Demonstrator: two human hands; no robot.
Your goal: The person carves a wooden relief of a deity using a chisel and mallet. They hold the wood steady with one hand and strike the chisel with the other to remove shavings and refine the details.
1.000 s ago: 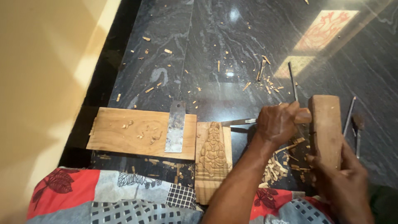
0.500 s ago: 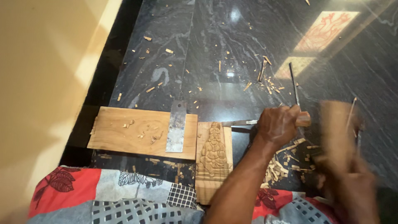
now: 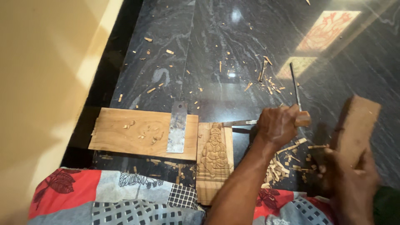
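Note:
A small wooden panel (image 3: 213, 155) carved with a seated figure lies on the dark floor. My left hand (image 3: 278, 125) grips a chisel (image 3: 238, 123) by its wooden handle, and the metal blade points left and touches the panel's top right corner. My right hand (image 3: 349, 183) holds a thick wooden block used as a mallet (image 3: 357, 125). The mallet is tilted and raised to the right of the chisel handle, apart from it.
A flat wooden board (image 3: 133, 133) with a metal strip (image 3: 177, 127) across it lies left of the panel. A thin metal tool (image 3: 295, 85) and wood chips (image 3: 287, 160) lie on the dark stone floor. A patterned cloth (image 3: 112, 196) covers the lower edge; a cream wall (image 3: 41, 83) runs along the left.
The mallet stood right beside the chisel handle; my right hand has swung it away to the right and tilted it. My left hand and the chisel stayed in place.

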